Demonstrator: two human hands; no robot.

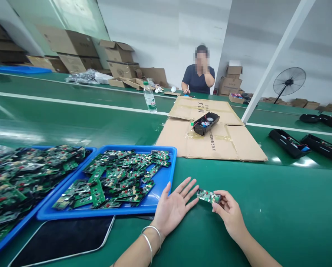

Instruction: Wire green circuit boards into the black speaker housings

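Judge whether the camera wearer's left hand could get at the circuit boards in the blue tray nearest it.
Probably yes. The left hand is open, palm up, beside the blue tray, and the circuit boards lie uncovered, with only the tray's low rim apparently in the way.

one held circuit board (208, 195), two blue trays (162, 181), one bottle (150, 98), one fan (289, 82), one co-worker (196, 78), one dark-screened device (62, 237)

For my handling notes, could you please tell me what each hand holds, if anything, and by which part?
The right hand pinches a green circuit board by its right end; the left hand is open and holds nothing.
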